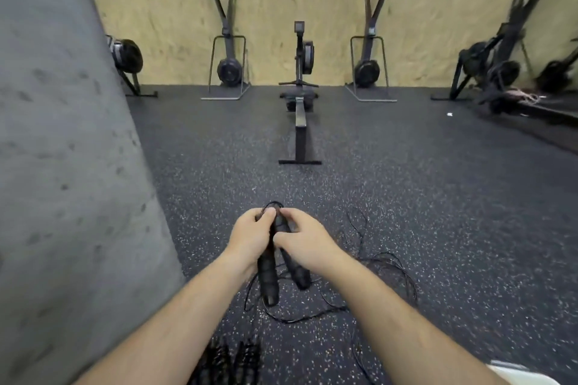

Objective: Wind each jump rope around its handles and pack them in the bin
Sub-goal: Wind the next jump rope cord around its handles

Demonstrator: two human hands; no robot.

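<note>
Left hand (250, 234) curled round the upper part of a ribbed black plastic jump-rope handle (268, 278), thumb lying along its top; right hand (301, 236) closed on the second black handle (295, 269), fingertips pinching near the top where a small loop of thin black cord (272, 205) pokes up. Handles held side by side at the top, splaying apart toward their lower ends. Rest of the cord lying loose and tangled on the speckled black rubber floor (422, 197), trailing right and under the forearms. No bin in view.

Likely trouble: splayed handles letting early wraps slide off the ends; loose floor coils (391, 262) knotting on themselves when drawn in; thin cord slipping from the pinch and springing open. Also possible snagging on the dark ribbed items (231, 362) at the bottom edge, too blurred to identify.

Both forearms reaching forward and converging at mid-frame, wrists slightly bent inward, hands touching over the handles, well above the floor, beside a grey concrete pillar (62, 166)
</note>
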